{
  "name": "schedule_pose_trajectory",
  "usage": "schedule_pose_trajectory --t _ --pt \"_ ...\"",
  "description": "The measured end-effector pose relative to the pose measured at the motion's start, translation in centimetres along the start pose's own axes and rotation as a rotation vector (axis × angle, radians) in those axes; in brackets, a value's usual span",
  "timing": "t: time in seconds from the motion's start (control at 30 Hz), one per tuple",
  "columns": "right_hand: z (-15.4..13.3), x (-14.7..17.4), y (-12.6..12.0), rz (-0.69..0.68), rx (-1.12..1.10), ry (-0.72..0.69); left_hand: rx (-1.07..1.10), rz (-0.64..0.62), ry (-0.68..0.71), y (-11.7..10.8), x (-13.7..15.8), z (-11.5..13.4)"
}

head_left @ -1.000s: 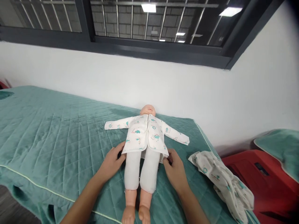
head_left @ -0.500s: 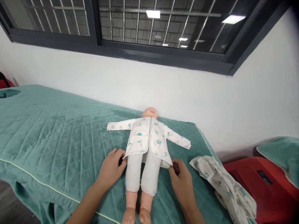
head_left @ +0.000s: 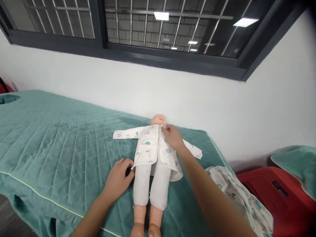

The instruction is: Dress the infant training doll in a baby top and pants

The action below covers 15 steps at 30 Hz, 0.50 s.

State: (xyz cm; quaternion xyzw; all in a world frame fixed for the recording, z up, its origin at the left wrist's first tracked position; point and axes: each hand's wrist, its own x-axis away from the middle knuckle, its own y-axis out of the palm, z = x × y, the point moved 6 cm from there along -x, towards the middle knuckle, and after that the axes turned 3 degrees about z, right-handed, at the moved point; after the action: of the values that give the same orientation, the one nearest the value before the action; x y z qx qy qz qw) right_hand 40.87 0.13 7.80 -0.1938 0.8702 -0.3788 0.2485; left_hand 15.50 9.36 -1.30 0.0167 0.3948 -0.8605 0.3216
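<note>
A baby doll point(head_left: 158, 119) lies on its back on the bed, its legs pointing toward me. It wears a white, long-sleeved baby shirt point(head_left: 146, 146) with a green and pink print, both sleeves spread out and the front edges meeting loosely down the middle. My left hand point(head_left: 120, 176) pinches the lower left corner of the hem. Up at the collar, just below the doll's head, my right hand point(head_left: 173, 136) has its fingers closed on the shirt's right front edge. My right forearm crosses over part of the right sleeve. White padded fabric covers the doll's upper legs point(head_left: 142, 186).
A green quilted cover point(head_left: 74, 141) lies over the bed, which meets a white wall under a barred window point(head_left: 170, 29). Crumpled printed clothing point(head_left: 249, 197) lies at the bed's right edge, partly behind my forearm. Beyond it is a red chair point(head_left: 291, 194).
My right hand has let go of the hem's lower right corner and moved up to the collar. My left hand stays at the hem.
</note>
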Motion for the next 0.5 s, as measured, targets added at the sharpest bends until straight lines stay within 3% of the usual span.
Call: schedule_pose_trajectory --t 0.13,0.27,0.5 --pt "-0.7 -4.1 1.6 -0.068 0.064 -0.035 0.002 0.007 -0.005 0.1 -0.2 -0.2" --pt "-1.7 -6.0 2.2 -0.148 0.084 -0.129 -0.004 0.009 0.004 0.2 -0.4 -0.3" --pt "-2.7 -4.4 2.4 -0.107 0.137 -0.140 0.025 0.017 -0.022 0.1 -0.3 -0.3"
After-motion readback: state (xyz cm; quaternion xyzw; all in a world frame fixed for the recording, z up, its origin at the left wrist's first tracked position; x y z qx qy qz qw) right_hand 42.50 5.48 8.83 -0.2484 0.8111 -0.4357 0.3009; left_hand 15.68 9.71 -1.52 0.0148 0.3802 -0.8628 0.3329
